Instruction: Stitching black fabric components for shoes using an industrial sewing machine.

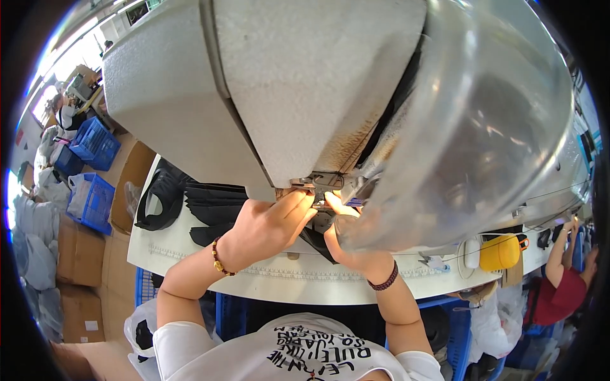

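Note:
A large off-white industrial sewing machine (pixel 305 76) fills the middle, its metal presser-foot area (pixel 325 184) low at the front. My left hand (pixel 270 225) comes in from the left, fingers pressed together at the foot. From the other side my right hand (pixel 349 232) reaches in, thumb and fingers closed close to the left fingertips. A black fabric piece (pixel 319 246) hangs between the two hands and runs up to their fingertips, which partly hide it. A clear plastic shield (pixel 470 140) covers part of the right hand.
Black fabric pieces (pixel 216 206) lie stacked left on the white table (pixel 267 270), beside a looped black piece (pixel 164 197). A yellow container (pixel 499 253) stands at right. Blue crates (pixel 95 203) and cardboard boxes (pixel 79 251) are at left. A person in red (pixel 559 295) works at far right.

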`<state>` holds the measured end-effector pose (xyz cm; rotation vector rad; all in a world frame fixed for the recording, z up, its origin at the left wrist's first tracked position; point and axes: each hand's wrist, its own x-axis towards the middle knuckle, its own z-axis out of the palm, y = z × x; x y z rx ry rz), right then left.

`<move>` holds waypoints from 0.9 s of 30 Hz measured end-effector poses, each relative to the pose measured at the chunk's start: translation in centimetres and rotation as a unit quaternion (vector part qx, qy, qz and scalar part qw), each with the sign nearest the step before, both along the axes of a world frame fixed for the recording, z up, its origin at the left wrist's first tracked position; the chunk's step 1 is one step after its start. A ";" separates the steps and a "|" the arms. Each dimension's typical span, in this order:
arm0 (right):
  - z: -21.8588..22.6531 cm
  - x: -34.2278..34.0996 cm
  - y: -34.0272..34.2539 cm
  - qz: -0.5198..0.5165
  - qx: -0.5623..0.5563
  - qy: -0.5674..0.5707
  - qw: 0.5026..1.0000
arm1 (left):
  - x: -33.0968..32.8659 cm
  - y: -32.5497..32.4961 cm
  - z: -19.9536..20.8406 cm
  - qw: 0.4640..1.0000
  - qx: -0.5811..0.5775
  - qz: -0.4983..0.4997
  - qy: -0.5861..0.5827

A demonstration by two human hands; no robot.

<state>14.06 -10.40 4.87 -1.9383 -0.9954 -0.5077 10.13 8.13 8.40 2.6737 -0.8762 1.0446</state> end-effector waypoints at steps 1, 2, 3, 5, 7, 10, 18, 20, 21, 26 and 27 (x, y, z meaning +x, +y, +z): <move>-0.1 0.1 0.0 0.005 0.016 0.019 1.000 | 0.1 -0.1 -0.1 1.000 0.001 0.000 -0.015; -0.2 0.1 -0.1 0.005 0.016 0.018 1.000 | 0.1 -0.1 -0.2 1.000 0.002 -0.002 -0.016; -0.2 0.2 -0.2 -0.001 0.016 -0.006 1.000 | 0.2 -0.1 -0.2 1.000 -0.012 -0.007 -0.016; -0.3 0.3 -0.3 -0.008 0.017 -0.031 0.999 | 0.3 -0.1 -0.3 0.999 -0.026 -0.013 -0.016; -0.4 0.5 -0.5 0.002 -0.003 -0.047 0.999 | 0.2 0.0 -0.4 0.999 -0.035 -0.010 -0.007; -0.8 0.9 -0.3 0.009 0.013 -0.080 0.997 | 0.1 0.0 -0.4 0.999 -0.042 -0.001 0.007; -3.2 1.2 -1.0 0.075 -0.004 0.015 0.997 | 0.0 -0.2 -0.9 0.999 -0.021 0.026 -0.028; -3.8 1.4 -1.1 0.098 -0.007 0.020 0.995 | -0.1 -0.2 -1.0 0.999 -0.013 0.028 -0.031; -4.0 1.4 -1.2 0.066 0.003 0.084 0.994 | -0.1 -0.2 -1.0 0.999 -0.010 0.032 -0.029; -4.2 1.6 -1.9 0.036 -0.020 0.160 0.986 | 0.2 -0.1 -1.3 0.998 -0.041 0.022 -0.032; -4.1 1.7 -2.2 0.037 -0.025 0.158 0.986 | 0.3 0.1 -1.2 0.996 -0.090 0.015 -0.011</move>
